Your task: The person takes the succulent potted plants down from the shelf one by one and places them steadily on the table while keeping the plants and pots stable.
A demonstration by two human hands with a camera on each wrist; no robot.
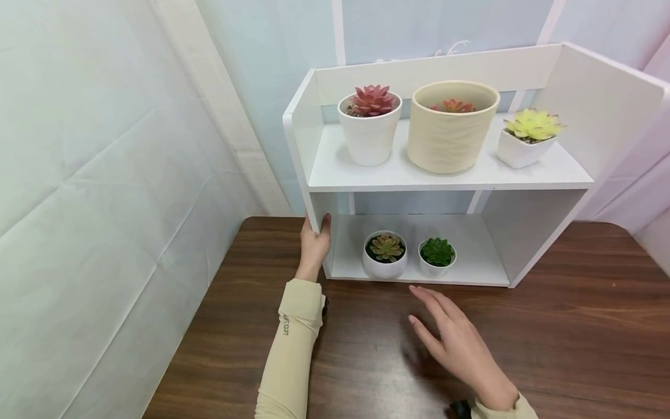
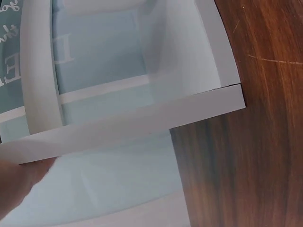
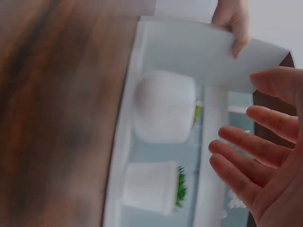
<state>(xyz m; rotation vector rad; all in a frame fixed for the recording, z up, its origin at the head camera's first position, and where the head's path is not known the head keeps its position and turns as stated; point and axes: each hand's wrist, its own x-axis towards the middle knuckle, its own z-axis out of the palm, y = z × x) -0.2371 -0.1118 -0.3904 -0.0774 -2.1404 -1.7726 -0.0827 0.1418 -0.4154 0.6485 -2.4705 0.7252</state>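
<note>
My left hand (image 1: pixel 314 249) grips the front edge of the left side panel of a white two-tier shelf (image 1: pixel 602 110), its thumb on the inner face. The left wrist view shows a bit of that hand (image 2: pixel 21 182) at the panel's edge (image 2: pixel 118 119). My right hand (image 1: pixel 456 340) is held over the table before the lower tier, fingers extended, holding nothing. Nearest to it are a small white pot with a green succulent (image 1: pixel 437 254) and a round white bowl with a yellowish-green succulent (image 1: pixel 385 256). Both pots show blurred in the right wrist view, beyond the spread fingers (image 3: pixel 251 142).
On the upper tier stand a white pot with a red succulent (image 1: pixel 370 131), a larger cream pot (image 1: pixel 452 137) with an orange-red one inside, and a small square pot with a yellow succulent (image 1: pixel 527 139). The shelf stands on a dark wooden table (image 1: pixel 366 361), with pale cloth (image 1: pixel 104 203) at the left.
</note>
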